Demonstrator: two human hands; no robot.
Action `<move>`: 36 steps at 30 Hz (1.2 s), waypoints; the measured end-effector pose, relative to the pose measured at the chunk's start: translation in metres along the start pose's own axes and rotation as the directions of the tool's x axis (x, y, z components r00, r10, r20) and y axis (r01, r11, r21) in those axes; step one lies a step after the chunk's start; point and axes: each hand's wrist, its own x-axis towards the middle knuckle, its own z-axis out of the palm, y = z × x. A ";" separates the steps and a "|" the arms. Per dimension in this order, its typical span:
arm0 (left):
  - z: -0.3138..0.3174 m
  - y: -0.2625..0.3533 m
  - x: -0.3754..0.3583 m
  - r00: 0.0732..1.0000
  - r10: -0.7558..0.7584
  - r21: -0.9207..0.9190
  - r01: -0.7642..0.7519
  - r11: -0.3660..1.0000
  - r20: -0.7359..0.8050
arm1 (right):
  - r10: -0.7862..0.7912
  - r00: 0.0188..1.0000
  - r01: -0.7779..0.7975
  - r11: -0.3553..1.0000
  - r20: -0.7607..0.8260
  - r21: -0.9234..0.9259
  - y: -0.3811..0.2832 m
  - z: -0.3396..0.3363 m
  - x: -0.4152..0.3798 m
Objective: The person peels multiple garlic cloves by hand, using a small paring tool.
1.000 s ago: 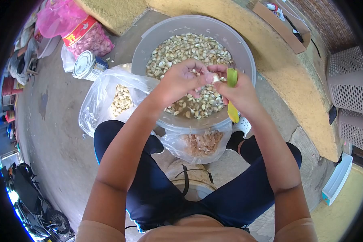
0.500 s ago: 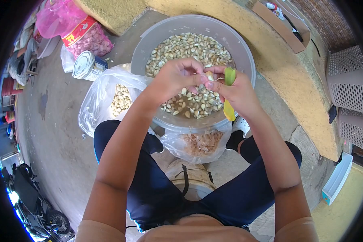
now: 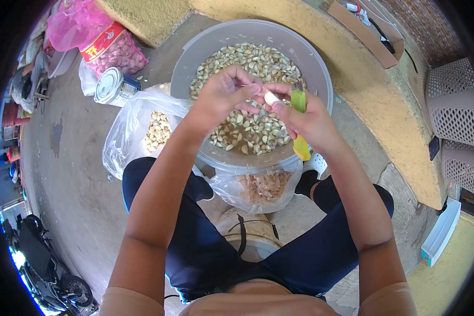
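Note:
A large grey tub [image 3: 189,55] holds many garlic cloves [image 3: 253,55] in water. Above it my right hand [image 3: 305,116] grips a white clove [image 3: 271,98] between thumb and fingers, along with a yellow-green handled tool [image 3: 301,147] that crosses the palm. My left hand [image 3: 226,95] has its thumb and index finger pinched at the clove's left end; whatever lies between those fingertips is too small to make out.
Left of the tub lies a clear bag of peeled cloves [image 3: 157,131], beside a can [image 3: 113,87] and a pink mesh sack [image 3: 118,52]. A bag of skins [image 3: 263,187] hangs at the tub's near edge. A cardboard box [image 3: 366,37] sits on the yellow ledge [image 3: 374,105].
The clove now shows whiter and more of it is exposed. My left hand has shifted slightly up, its fingertips now at the clove's left end.

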 end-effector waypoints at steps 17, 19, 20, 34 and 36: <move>0.003 -0.008 0.000 0.999 0.025 -0.179 -0.032 0.983 -0.042 | 0.100 0.992 -0.118 0.960 0.083 0.255 0.003 -0.005 0.003; -0.002 -0.004 0.000 0.997 0.019 -0.174 -0.031 0.984 -0.072 | 0.108 0.987 -0.135 0.961 0.122 0.241 0.002 -0.007 0.000; 0.001 -0.004 -0.002 0.998 0.024 -0.114 -0.030 0.993 -0.057 | 0.103 0.989 -0.123 0.970 0.104 0.211 0.001 -0.006 0.001; 0.015 0.005 -0.006 0.993 -0.090 0.214 0.106 0.971 -0.082 | -0.073 0.986 0.013 0.934 -0.153 -0.357 0.007 -0.007 0.004; 0.018 0.003 -0.005 0.992 -0.111 0.209 0.122 0.970 -0.064 | -0.093 0.983 0.023 0.920 -0.159 -0.391 0.012 -0.005 0.006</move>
